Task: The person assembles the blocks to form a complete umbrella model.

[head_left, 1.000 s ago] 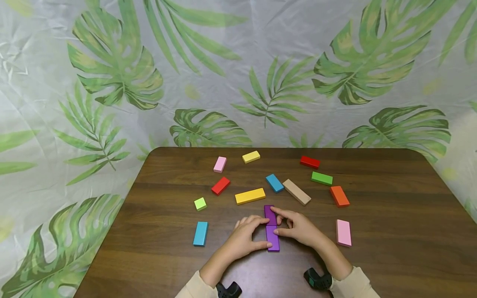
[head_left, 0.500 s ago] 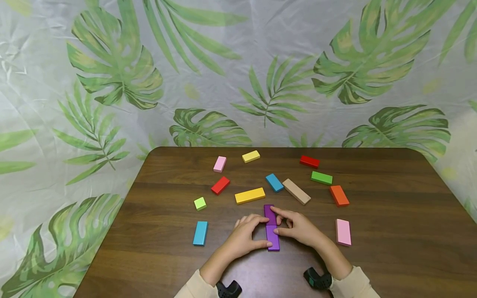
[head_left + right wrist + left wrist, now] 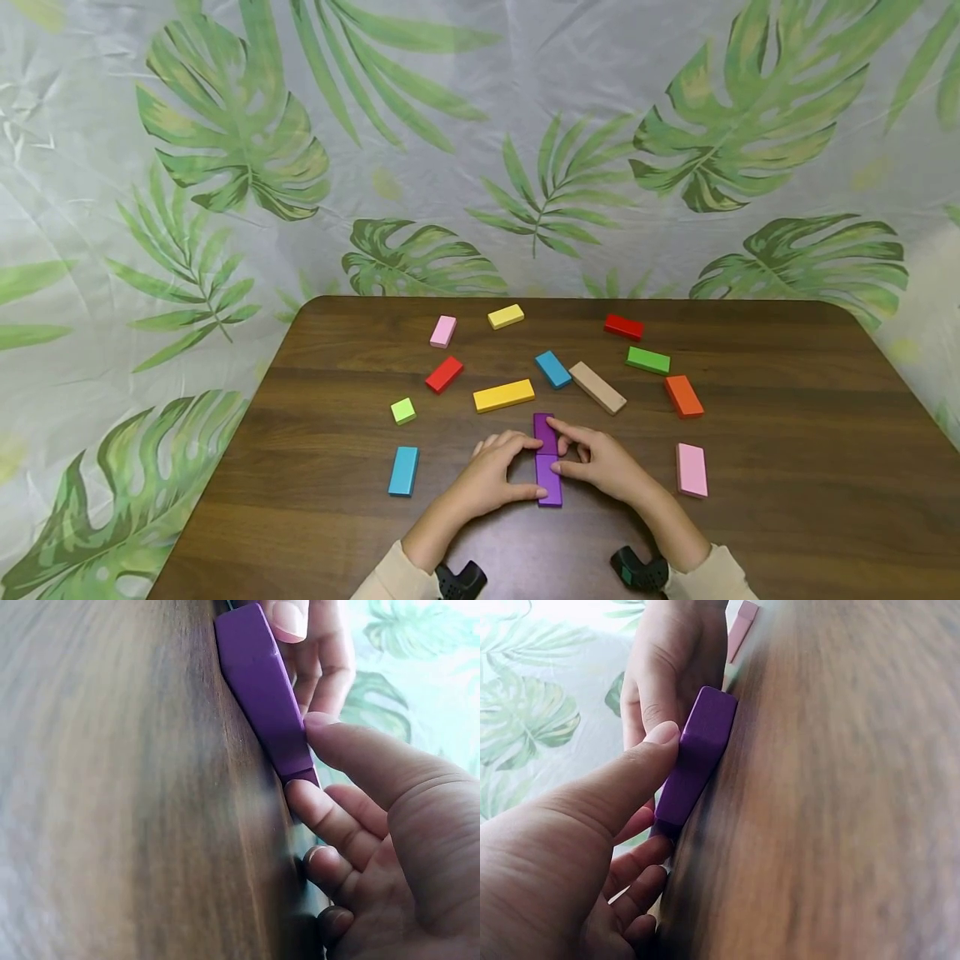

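Two flat purple blocks lie end to end on the table in the head view, the darker far block point(image 3: 545, 432) meeting the lighter near block point(image 3: 549, 481). From the left, my left hand point(image 3: 489, 477) holds them, thumb on the near block and index finger at the far block. My right hand point(image 3: 606, 462) holds the same pair from the right, its index fingertip on the far block and its thumb at the near one. Both wrist views show the near purple block point(image 3: 701, 742) point(image 3: 259, 690) low on the wood, with the thumbs at its upper edges; the far one is mostly hidden there.
Loose blocks surround the pair: yellow point(image 3: 504, 396), beige point(image 3: 597, 387) and blue point(image 3: 553, 369) beyond it, a light blue block point(image 3: 403, 472) at left, a pink block point(image 3: 692, 470) at right. Several more lie farther back on the brown table point(image 3: 787, 400), before a leaf-patterned cloth point(image 3: 555, 83).
The far purple block has shifted very slightly right and stands closer in line with the near one. Both hands keep nearly the same place.
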The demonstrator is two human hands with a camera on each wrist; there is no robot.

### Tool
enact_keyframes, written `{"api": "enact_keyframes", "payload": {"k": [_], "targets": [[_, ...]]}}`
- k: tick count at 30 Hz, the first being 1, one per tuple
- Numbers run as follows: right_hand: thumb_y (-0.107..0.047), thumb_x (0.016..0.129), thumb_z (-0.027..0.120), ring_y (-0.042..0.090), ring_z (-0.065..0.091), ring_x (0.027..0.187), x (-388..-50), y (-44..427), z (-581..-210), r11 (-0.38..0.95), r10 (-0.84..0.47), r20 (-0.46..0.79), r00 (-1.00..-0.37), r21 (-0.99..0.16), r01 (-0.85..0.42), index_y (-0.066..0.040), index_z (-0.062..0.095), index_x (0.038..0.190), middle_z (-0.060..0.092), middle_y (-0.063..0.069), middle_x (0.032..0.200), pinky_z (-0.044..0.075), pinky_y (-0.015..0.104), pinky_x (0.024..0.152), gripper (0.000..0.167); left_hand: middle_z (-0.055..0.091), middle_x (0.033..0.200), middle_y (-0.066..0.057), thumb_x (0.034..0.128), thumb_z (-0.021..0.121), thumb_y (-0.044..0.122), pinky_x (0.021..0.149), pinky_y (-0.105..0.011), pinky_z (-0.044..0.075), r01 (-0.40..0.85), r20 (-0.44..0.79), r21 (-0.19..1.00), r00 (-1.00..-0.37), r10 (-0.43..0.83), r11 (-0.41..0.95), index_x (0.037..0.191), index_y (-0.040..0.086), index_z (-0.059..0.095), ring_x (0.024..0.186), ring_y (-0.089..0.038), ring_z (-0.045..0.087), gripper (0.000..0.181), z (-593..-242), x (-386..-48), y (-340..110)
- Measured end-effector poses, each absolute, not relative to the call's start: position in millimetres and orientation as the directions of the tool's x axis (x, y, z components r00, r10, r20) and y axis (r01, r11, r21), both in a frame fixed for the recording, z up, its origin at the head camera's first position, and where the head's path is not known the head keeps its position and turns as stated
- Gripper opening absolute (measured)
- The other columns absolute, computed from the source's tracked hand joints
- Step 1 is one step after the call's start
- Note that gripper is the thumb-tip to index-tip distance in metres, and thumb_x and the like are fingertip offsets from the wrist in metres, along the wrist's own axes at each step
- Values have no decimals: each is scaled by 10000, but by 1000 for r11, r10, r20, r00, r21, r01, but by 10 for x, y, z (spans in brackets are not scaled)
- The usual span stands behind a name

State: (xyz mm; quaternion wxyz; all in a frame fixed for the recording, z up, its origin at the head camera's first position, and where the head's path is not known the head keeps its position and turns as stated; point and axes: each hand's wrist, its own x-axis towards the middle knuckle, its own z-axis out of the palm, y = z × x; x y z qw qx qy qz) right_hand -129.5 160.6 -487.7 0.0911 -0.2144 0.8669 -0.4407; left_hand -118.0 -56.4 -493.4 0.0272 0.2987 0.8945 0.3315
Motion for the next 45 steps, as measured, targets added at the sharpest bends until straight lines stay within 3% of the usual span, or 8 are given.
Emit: {"api": "enact_keyframes", "payload": {"k": [14,22,29,45], "targets": [[-339,751,718,50,350,561,-1282,1618,-4896,508,-483,84,-871,-784,-357,-106,487,1291,517,-49,851,293,189,494,632,498,1197,74,741,660,506,871,-370,321,519,143,614,-814,563,595,1233,222,516,1104,-125,427,586,-4937,-1184,-569],[-341,747,720,56,356,568,-1280,1617,-4898,507,-480,66,-875,-793,-338,-110,482,1296,518,-37,854,300,195,496,641,521,1168,40,848,567,446,900,-391,334,492,176,681,-828,532,541,1207,170,534,1085,-128,449,454,-4921,-1247,-582],[-351,741,723,62,367,572,-1289,1615,-4894,513,-473,55,-880,-794,-326,-115,484,1297,513,-46,846,312,201,497,650,525,1156,-5,891,542,357,935,-328,353,480,225,712,-847,481,513,1188,93,532,1099,-132,455,398,-4929,-1371,-569],[-348,743,722,64,364,569,-1287,1612,-4882,513,-471,53,-881,-795,-322,-113,484,1296,520,-46,851,314,204,496,646,527,1203,-45,896,547,308,963,-320,334,410,168,723,-885,433,556,1239,68,491,1151,-154,447,422,-4875,-1630,-504]]}}
